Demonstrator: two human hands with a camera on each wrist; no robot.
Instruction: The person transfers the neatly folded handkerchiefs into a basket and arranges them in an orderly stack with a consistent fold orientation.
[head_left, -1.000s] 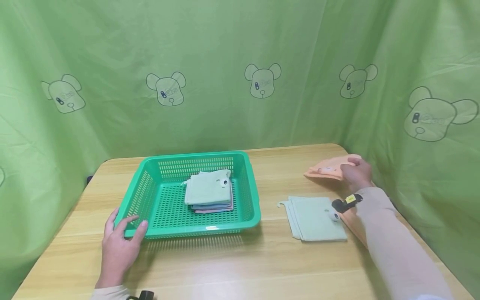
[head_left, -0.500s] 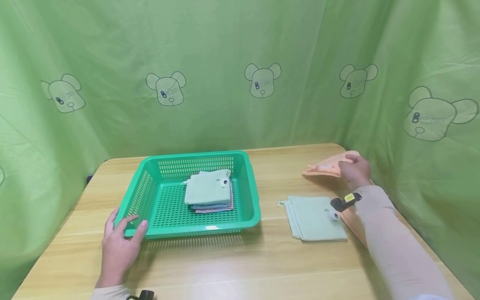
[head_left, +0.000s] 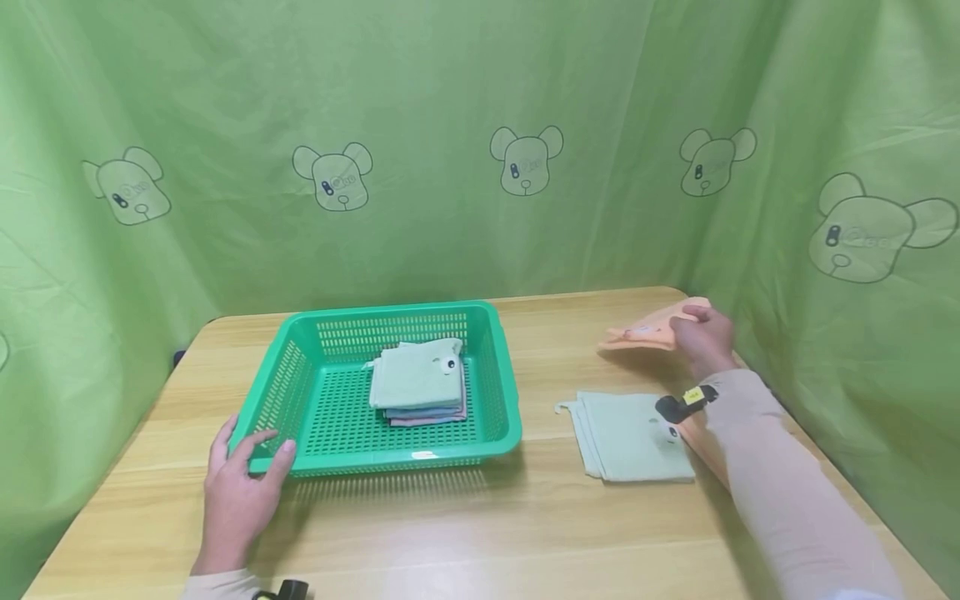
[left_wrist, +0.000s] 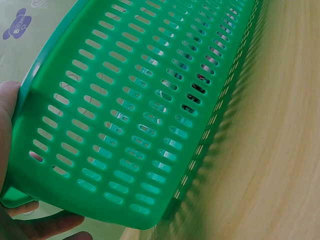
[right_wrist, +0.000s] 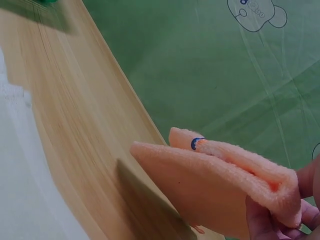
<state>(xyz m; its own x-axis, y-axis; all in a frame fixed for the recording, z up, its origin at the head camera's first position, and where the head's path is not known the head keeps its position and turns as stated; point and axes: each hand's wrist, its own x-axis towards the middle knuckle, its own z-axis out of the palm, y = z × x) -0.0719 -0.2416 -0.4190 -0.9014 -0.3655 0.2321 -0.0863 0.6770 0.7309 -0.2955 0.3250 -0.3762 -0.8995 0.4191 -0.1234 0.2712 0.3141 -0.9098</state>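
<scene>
My right hand (head_left: pixel 705 337) pinches a folded peach towel (head_left: pixel 651 327) by its right end, held above the table at the far right. In the right wrist view the folded layers of the peach towel (right_wrist: pixel 220 175) show, with thumb and fingers on either side. My left hand (head_left: pixel 240 492) grips the near left corner of a green plastic basket (head_left: pixel 390 457). Inside the basket lies a stack of folded towels, a pale green towel (head_left: pixel 416 379) with an eye design on top. Another folded pale green towel (head_left: pixel 633 437) lies on the table, left of my right forearm.
More peach cloth (head_left: pixel 705 450) lies partly hidden under my right forearm. The wooden table (head_left: pixel 480 533) ends at a green curtain (head_left: pixel 427 242) with bear faces, which hangs behind it and along both sides.
My right hand has shifted slightly left and away from me with the peach towel, which now looks narrower and more edge-on. The left hand and basket have stayed put.
</scene>
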